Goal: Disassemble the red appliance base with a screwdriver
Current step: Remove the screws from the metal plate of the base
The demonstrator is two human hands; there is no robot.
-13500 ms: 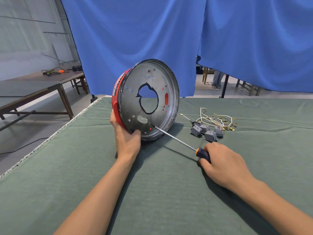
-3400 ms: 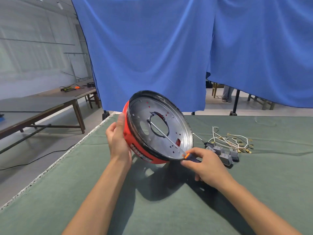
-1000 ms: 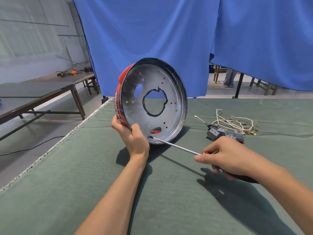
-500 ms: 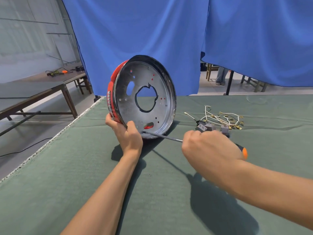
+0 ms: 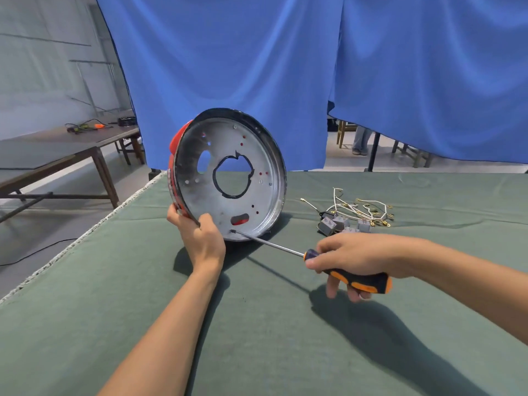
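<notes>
Green cloth covers the bench. My right hand grips the screwdriver, tip against the base, which stands on edge, its lower rim clasped by my left hand. Wires lie beyond.

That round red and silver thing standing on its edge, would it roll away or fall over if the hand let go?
Probably. The appliance base stands on its round rim, steadied by the left hand, so it could roll or tip flat. The cloth-covered table looks soft, which might slow rolling. It seems a hollow, thin metal shell, so likely light.
</notes>
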